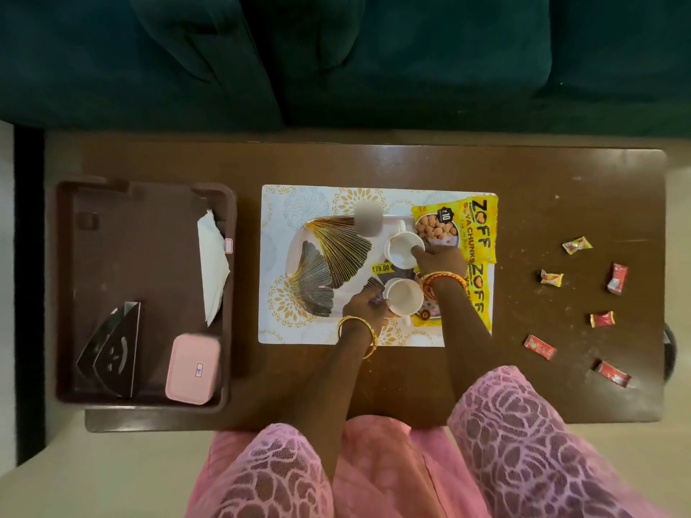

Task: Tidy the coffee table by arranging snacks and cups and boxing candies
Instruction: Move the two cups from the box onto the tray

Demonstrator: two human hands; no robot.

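With the left hand (368,304) gripping the near white cup (404,301) and the right hand (441,257) apparently pinching the far cup (405,249) rim on the leaf-pattern tray (299,252), either could tip against the crowding yellow snack packets (473,233), while 6 candies (577,244) lie unboxed.

Blurred patch (368,220) over the tray (299,252)

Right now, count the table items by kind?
Candies: 6, loose on the bare table at right
White cups: 2, one at each of the hands
Yellow snack packets: 2
Pink box: 1
Total: 11
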